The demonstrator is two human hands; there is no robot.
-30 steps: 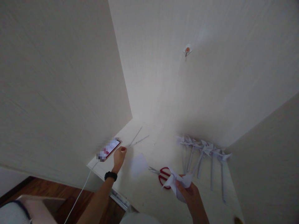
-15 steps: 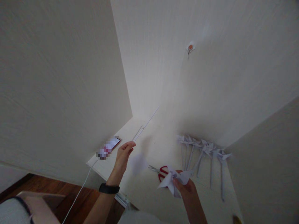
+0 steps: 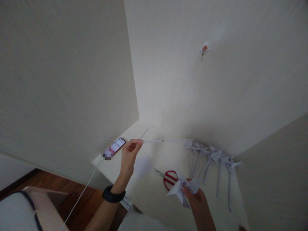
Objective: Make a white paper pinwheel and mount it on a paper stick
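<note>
My left hand (image 3: 131,154) pinches one end of a thin white paper stick (image 3: 154,141), which points to the right, nearly level. Between the thumb and fingers of my right hand (image 3: 196,195) is a white paper pinwheel (image 3: 180,189), gripped at its centre. Just left of the pinwheel lies a pair of red-handled scissors (image 3: 169,179), partly behind a blade of the pinwheel. A square of white paper (image 3: 143,166) rests on the white tabletop (image 3: 156,199) between my hands. Another thin stick (image 3: 144,132) lies behind my left hand.
Several finished pinwheels (image 3: 214,155) on sticks lie in a row along the back right. At the left edge is a phone (image 3: 117,146) with a white cable (image 3: 83,192) hanging down. White walls enclose the table; a hook (image 3: 204,48) is on the back one.
The stick in my left hand has swung from pointing up and away to pointing right. My right hand still holds the pinwheel, slightly lower. The view has shifted a little.
</note>
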